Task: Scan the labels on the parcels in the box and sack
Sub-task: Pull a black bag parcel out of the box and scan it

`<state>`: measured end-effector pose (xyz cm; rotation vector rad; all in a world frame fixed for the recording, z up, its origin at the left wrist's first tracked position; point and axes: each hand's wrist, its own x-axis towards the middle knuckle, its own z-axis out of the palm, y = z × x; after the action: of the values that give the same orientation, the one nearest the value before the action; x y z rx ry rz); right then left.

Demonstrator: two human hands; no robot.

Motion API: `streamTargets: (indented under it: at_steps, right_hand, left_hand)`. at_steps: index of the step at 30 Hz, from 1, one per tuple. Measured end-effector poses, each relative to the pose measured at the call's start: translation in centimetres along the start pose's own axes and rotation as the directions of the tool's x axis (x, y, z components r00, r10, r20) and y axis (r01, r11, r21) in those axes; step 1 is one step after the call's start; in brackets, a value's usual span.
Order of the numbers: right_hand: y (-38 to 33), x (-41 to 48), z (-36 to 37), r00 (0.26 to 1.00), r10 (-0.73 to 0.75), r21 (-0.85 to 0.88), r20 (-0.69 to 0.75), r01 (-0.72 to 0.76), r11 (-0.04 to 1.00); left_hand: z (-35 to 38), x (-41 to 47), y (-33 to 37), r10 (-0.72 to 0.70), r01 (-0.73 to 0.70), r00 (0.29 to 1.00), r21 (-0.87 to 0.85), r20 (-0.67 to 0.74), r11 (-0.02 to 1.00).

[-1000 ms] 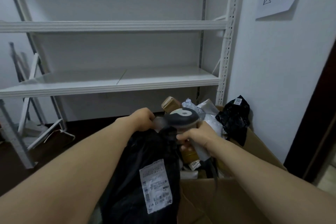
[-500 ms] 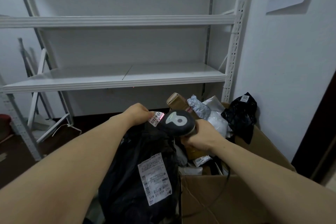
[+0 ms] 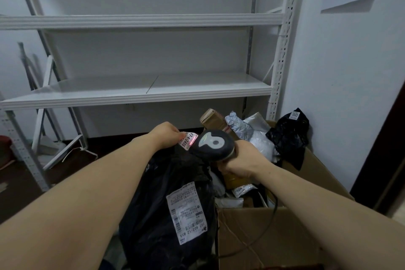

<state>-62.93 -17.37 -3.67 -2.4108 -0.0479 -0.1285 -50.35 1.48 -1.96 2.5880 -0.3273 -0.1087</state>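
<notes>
left hand [image 3: 166,136] pinches small label [image 3: 187,140] on black parcel [image 3: 166,210] | right hand [image 3: 241,160] grips scanner [image 3: 213,143], mid-frame | risk: label curls, misread

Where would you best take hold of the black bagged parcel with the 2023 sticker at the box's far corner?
I'd pinch the black parcel at its crumpled top, just below the sticker, coming from above and the left. It stands proud of the cardboard box, its slack plastic gathers easily, and the wall crowds its right side.
</notes>
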Motion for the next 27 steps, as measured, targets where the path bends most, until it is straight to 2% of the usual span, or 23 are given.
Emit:
streamTargets:
  at_steps: [3,9,19,21,22,24,25,27]
  right_hand:
    - [0.0,-0.1,0.0,0.999,0.033,0.045,0.02,-0.033,0.998]
    - [0.1,-0.3,0.0,0.992,0.113,0.258,0.055,-0.123,0.958]
    - [-0.1,-0.1,0.0,0.984,0.153,0.29,0.095,-0.175,0.941]
    - [-0.2,-0.1,0.0,0.984,0.153,0.278,0.091,-0.173,0.945]
    - [-0.2,0.0,0.1,0.984,0.155,0.278,0.088,-0.174,0.945]
    - [-0.2,0.2,0.2,0.983,0.169,0.305,0.077,-0.184,0.934]
    - [-0.1,0.4,0.2,0.981,0.179,0.319,0.071,-0.193,0.928]
    - [-0.1,0.7,0.4,0.978,0.198,0.323,0.067,-0.209,0.923]
  left_hand:
    - [0.0,0.0,0.0,-0.004,0.004,1.0,0.004,-0.001,1.0]
    - [0.1,0.0,0.1,-0.022,0.023,1.0,-0.014,0.015,1.0]
    - [0.2,0.2,0.0,-0.01,0.01,1.0,-0.037,0.009,0.999]
    - [0.0,0.1,0.0,-0.01,0.013,0.998,-0.038,0.066,0.999]
    - [-0.3,-0.1,0.0,-0.02,0.025,0.99,-0.032,0.142,0.999]
    - [-0.9,-0.6,-0.2,-0.07,0.038,0.948,0.109,0.312,0.993]
    - [-1.2,-0.8,-0.3,-0.095,0.016,0.937,0.229,0.336,0.973]
    - [-1.9,-0.6,-0.4,-0.058,-0.035,0.978,0.434,0.199,0.9]
